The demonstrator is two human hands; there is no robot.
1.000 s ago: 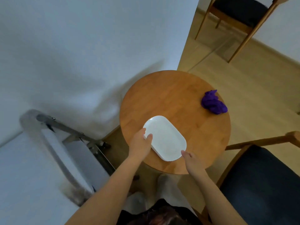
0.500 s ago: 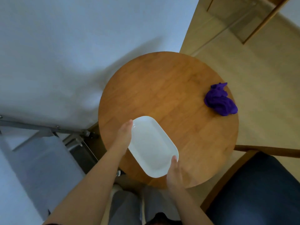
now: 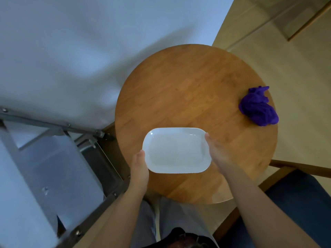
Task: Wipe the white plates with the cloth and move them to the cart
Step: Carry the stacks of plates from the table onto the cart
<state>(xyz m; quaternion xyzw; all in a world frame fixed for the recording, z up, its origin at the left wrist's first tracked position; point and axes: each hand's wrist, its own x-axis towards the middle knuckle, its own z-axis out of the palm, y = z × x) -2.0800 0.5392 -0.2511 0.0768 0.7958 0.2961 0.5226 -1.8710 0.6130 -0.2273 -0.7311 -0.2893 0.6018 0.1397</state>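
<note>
- The left hand grips the left short end of the white oblong ceramic plate, thumb lying along the rim and the fingers hidden underneath.
- The right hand holds the opposite short end, its fingertips reaching the far right corner; the hand is blurred, so whether its fingers curl under the plate cannot be told for sure.
- The plate sits level over the near part of the round wooden table; whether it touches the tabletop cannot be told.
- The crumpled purple cloth lies at the table's right edge, well apart from the plate.
- The grey metal-framed cart stands to the left of the table, beside the left forearm.
- A wooden chair with a dark blue seat stands to the lower right.
</note>
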